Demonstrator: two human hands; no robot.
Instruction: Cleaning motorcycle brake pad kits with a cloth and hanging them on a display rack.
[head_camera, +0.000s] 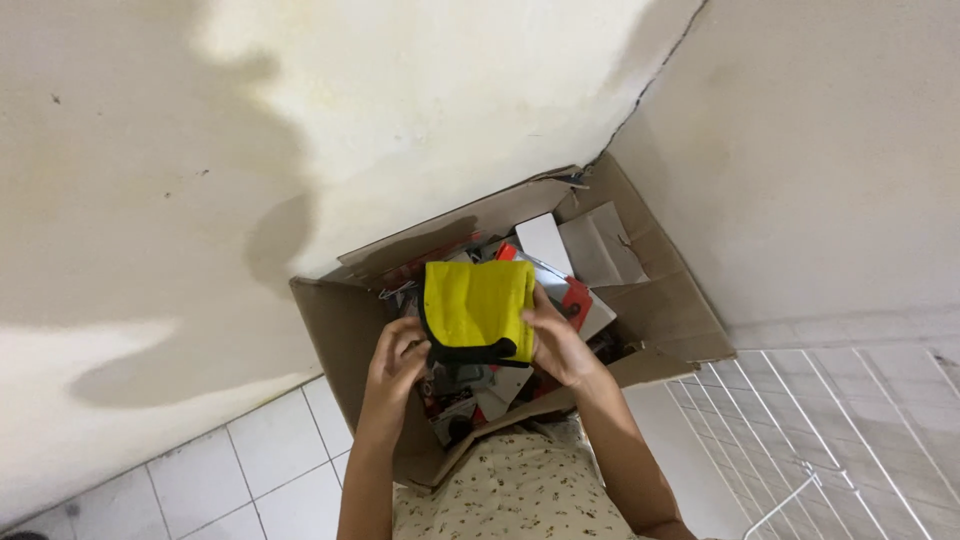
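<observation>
Head view: yellow cloth (474, 303), black-edged, long axis pointing away, clamped between left hand (395, 362) and right hand (556, 345) over cardboard box (340, 330).

Cardboard box (350, 330): in the corner where two walls meet, on the tiled floor (250, 460), directly before you. Folded cloth (475, 310): above the box's open top, between your left hand (395, 365) and your right hand (555, 345). Packaged items (560, 265): inside the box, beneath and beyond the cloth. Wire rack (850, 430): near right.
</observation>
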